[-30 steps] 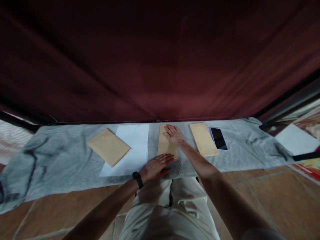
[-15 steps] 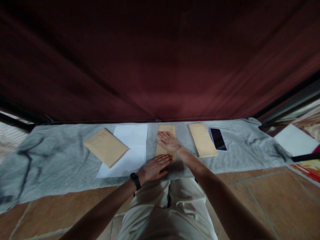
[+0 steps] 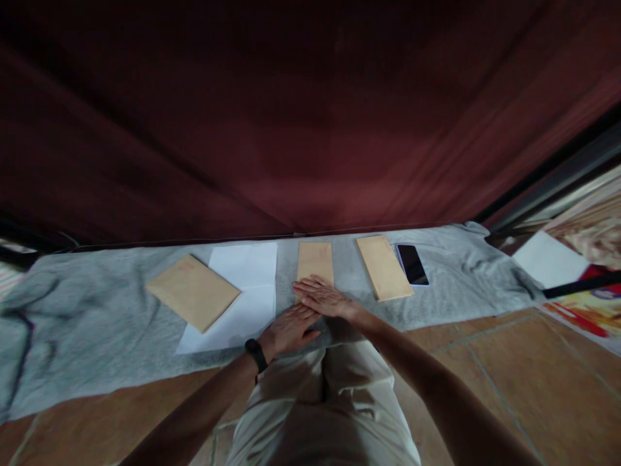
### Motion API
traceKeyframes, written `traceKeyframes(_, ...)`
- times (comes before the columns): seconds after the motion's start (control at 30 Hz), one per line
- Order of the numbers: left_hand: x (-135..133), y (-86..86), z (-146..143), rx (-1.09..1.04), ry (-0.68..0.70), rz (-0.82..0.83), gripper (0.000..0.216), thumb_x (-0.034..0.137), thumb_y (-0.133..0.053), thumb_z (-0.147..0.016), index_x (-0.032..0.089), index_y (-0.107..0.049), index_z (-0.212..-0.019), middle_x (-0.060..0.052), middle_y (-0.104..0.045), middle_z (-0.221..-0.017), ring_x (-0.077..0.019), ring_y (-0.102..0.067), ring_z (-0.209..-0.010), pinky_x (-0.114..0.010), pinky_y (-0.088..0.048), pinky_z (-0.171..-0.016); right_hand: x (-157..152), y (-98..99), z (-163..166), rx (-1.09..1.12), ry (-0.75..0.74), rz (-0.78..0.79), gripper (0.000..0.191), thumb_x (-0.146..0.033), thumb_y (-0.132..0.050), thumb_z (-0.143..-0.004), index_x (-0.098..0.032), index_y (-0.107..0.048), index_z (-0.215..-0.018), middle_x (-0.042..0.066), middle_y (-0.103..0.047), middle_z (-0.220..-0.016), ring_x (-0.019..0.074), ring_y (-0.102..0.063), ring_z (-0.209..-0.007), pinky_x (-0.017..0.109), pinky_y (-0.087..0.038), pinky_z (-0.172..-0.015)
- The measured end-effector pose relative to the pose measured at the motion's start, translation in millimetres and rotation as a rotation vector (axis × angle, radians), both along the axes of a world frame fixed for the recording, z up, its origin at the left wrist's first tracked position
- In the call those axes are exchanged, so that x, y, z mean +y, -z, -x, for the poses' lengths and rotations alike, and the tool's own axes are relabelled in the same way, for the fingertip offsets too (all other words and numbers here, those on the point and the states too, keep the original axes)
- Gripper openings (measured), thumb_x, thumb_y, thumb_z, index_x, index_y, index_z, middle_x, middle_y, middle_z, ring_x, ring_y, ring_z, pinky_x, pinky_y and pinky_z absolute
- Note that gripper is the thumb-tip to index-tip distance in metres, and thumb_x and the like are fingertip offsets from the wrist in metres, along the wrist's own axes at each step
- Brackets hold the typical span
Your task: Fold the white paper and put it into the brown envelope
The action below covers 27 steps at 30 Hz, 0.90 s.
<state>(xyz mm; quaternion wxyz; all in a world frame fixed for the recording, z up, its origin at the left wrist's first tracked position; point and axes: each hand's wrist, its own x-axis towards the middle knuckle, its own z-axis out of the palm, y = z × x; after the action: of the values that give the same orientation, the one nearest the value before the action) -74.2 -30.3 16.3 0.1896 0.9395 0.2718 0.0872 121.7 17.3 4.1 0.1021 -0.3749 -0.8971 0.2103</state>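
Note:
A tan paper envelope (image 3: 315, 257) lies flat on the grey cloth straight ahead of me. My right hand (image 3: 323, 298) rests flat on its near part, fingers stretched out. Just below, my left hand (image 3: 291, 329), with a black band on the wrist, lies flat at the envelope's near end; its fingertips meet or pass under the right hand's fingers. The envelope's near edge is hidden by both hands. To the right is a second tan envelope (image 3: 385, 268), or a small stack of them. On the left another tan envelope (image 3: 193, 292) lies askew over white paper (image 3: 247, 291).
A dark phone (image 3: 413, 264) lies right of the right-hand envelope. The grey cloth (image 3: 107, 336) has wrinkles at both ends. Behind it rises a dark red fabric surface (image 3: 310, 162). At far right are a white sheet (image 3: 550, 259) and a colourful printed item (image 3: 592, 310).
My right hand has slid toward me along the middle envelope, uncovering its far part, and now meets my left hand. The whole view has shifted slightly.

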Motion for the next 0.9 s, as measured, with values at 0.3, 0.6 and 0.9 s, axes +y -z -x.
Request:
traceKeyframes(0.3,1.5,-8.8,0.7,-0.025,0.062,0.012,0.062,0.034,-0.056,-0.098,0.023,-0.037,-0.157,-0.008,-0.041,-0.163,-0.023,-0.037,-0.151,-0.043,-0.03,-0.126,54.9,7.8,-22.0,-0.078,0.339,-0.14,0.058,-0.038,-0.035,-0.107,-0.015,-0.033,-0.16,0.01,-0.028,-0.168,0.0214,-0.025,-0.157,0.043,-0.019,-0.131)
traceKeyframes(0.6,2.7,-1.6,1.1,-0.052,0.055,0.001,0.06,0.038,-0.057,-0.098,0.023,-0.042,-0.155,-0.009,-0.045,-0.161,-0.0232,-0.039,-0.151,-0.043,-0.03,-0.126,83.5,26.2,-20.3,0.0,0.623,-0.225,0.069,-0.051,-0.027,-0.106,-0.006,-0.033,-0.159,0.02,-0.033,-0.164,0.0306,-0.028,-0.156,0.055,-0.022,-0.127)
traceKeyframes(0.9,1.8,-4.4,0.4,-0.08,0.054,0.034,0.06,0.034,-0.056,-0.097,0.024,-0.042,-0.155,-0.007,-0.044,-0.162,-0.0234,-0.039,-0.15,-0.044,-0.03,-0.127,52.2,12.8,-16.3,-0.126,0.349,-0.176,0.054,-0.04,-0.03,-0.108,-0.025,-0.034,-0.16,0.006,-0.029,-0.168,0.0253,-0.025,-0.157,0.053,-0.017,-0.129)
